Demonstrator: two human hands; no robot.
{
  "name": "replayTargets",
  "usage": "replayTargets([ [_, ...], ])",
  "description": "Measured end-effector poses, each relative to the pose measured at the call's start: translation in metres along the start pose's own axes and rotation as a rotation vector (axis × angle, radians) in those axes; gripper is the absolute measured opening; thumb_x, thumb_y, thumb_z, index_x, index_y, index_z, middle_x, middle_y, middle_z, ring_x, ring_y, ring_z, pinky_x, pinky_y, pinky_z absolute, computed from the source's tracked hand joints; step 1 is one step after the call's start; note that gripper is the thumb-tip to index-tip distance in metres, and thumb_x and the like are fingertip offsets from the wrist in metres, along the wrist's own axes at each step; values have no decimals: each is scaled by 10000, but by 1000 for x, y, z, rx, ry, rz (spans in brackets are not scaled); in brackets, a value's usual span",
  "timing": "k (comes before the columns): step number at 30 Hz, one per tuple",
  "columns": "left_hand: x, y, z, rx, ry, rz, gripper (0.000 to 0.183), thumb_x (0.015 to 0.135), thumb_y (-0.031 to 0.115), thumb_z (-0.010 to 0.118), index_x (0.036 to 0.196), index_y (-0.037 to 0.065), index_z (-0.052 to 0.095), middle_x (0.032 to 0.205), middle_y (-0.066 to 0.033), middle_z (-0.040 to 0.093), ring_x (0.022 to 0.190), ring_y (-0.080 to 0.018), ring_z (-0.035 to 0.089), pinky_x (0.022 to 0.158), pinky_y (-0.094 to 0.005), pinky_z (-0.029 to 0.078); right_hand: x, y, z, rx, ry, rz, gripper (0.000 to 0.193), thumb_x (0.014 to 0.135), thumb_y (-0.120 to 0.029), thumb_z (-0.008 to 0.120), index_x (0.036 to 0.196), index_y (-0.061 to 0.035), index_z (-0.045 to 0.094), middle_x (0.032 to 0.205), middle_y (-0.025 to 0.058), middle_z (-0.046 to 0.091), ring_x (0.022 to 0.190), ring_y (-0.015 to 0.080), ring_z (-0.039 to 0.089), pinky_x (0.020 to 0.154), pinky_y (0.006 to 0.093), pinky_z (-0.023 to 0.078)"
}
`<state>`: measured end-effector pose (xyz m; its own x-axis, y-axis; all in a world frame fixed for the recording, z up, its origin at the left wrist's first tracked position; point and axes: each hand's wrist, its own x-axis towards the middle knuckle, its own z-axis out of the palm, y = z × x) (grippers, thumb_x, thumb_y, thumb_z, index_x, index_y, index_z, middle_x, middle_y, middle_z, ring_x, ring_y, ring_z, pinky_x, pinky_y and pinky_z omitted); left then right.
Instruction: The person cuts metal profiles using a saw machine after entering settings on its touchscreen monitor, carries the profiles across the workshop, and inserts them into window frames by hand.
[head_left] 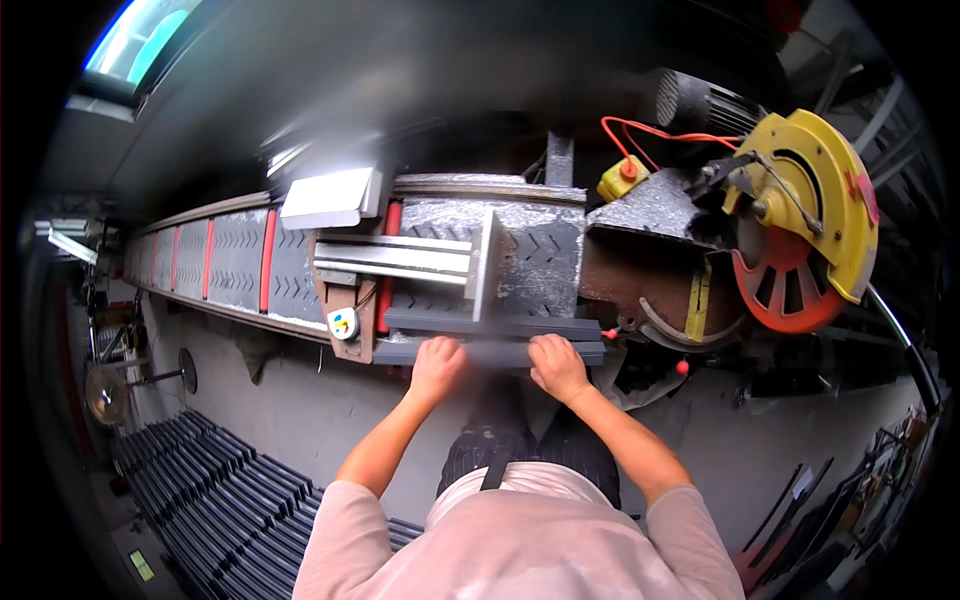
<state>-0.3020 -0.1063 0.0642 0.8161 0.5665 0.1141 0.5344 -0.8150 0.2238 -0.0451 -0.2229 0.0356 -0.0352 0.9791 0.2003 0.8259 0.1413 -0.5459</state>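
Two dark grey profile strips lie side by side along the near edge of the conveyor-like bench. My left hand (pixel 438 368) is curled over the nearer strip (pixel 395 353), left of its middle. Towards that strip's right end, my right hand (pixel 558 366) grips it with bent fingers. The farther strip (pixel 545 325) runs just beyond my fingertips, close to an upright metal stop plate (pixel 484 265). Between my hands the nearer strip is blurred, and my fingertips are partly hidden.
A cut-off saw (pixel 800 210) with a yellow guard and red-orange disc stands at the right. The bench (pixel 235 260), crossed by red rollers, stretches left. A metal slide (pixel 395 257) and white box (pixel 325 200) sit on it. Many dark bars (pixel 230 500) are stacked at lower left.
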Motion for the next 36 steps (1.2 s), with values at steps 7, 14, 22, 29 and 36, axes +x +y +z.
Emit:
replayTargets([
  [7,36,59,-42,16,158,164,228,665,137,662,884,112,604,949,-64,557,996,-263,575,851,-434,475,-19,-1,-90,166,-254,166,573,648,-149,791,1161,-43,559,1119,113,607,1042,302,578,908,425,467],
  [14,143,152,-46,-92,-298,20,532,749,210,718,1218,44,530,1108,-125,603,1098,-277,569,957,-416,418,-70,58,-163,-140,25,168,509,690,-86,729,1181,-96,595,1050,77,585,1025,282,565,909,421,443],
  [22,251,174,43,-195,-8,143,434,768,203,678,1154,46,557,997,-136,591,1007,-324,569,920,-433,426,-67,169,-196,-393,280,189,402,752,-7,617,1148,-80,612,1021,99,581,988,315,571,906,443,457],
  [29,268,99,106,-120,51,-11,393,690,146,733,1044,64,583,997,-97,591,1032,-293,567,975,-415,434,-32,138,-190,-306,267,180,383,769,-59,711,1142,-47,627,1170,125,583,1113,332,557,948,442,454],
  [36,275,80,102,-96,58,-81,462,610,209,820,989,63,599,973,-113,595,1007,-316,559,911,-421,457,-94,84,-171,-149,157,270,224,771,-32,688,993,-28,665,1086,135,621,1028,343,589,888,434,488],
])
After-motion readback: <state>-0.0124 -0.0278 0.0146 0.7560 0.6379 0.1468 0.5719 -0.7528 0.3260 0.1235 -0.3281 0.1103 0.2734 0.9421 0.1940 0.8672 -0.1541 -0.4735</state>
